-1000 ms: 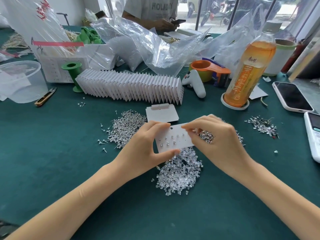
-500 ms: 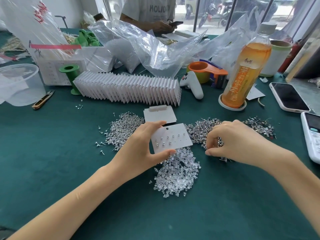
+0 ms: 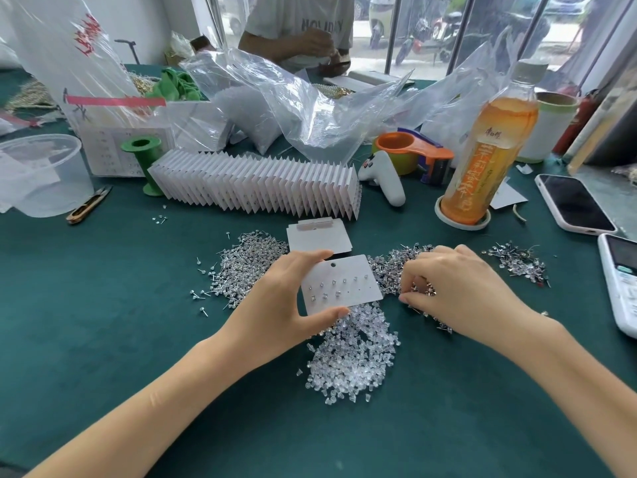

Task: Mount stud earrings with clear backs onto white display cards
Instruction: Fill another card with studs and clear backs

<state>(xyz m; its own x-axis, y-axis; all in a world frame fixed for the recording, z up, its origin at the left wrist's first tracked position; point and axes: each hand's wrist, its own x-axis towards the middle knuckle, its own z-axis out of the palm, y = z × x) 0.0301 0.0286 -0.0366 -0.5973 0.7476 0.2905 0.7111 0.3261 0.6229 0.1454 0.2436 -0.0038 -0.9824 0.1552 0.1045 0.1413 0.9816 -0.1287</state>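
Two hands at work: your left hand pinches the white display card by its edges, tilted above the middle of the green felt counter; your right hand curls its fingers into the stud earring pile just beside the card, probably nipping one stud, though I cannot tell. Thin metal posts snag neighbours, so you may lift a cluster. The card is stiff and flat; bend it and seated studs could pop loose. The clear backs below are tiny, soft, and scatter easily.
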